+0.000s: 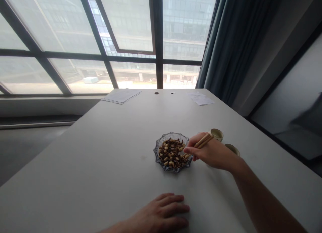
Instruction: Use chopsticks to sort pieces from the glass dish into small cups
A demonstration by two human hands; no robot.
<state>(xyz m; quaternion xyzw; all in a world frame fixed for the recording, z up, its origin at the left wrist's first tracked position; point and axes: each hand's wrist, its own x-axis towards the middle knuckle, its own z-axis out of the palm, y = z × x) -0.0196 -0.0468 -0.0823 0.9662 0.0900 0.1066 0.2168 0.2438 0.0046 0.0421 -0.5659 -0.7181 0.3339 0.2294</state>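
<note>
My right hand [210, 151] is closed around a pair of wooden chopsticks [202, 142], held at the right rim of a scalloped glass dish [156, 152]. Their tips point down into the dish, among a mix of pale pistachios [166, 163] and dark, thin seeds [175, 145]. Whether the tips pinch anything is too small to tell. Just behind the right hand stand two small pale-green cups [216, 133], the nearer one partly covered by the wrist. Nearer to me, my left hand [161, 211] rests on the white table with its fingers stretched out, holding nothing.
The white table [113, 142] reaches toward a large window. Paper sheets [122, 96] lie at its far left corner, and more sheets [202, 99] at the far right. Two round holes pierce the far end. A dark curtain [226, 42] hangs beyond the table on the right.
</note>
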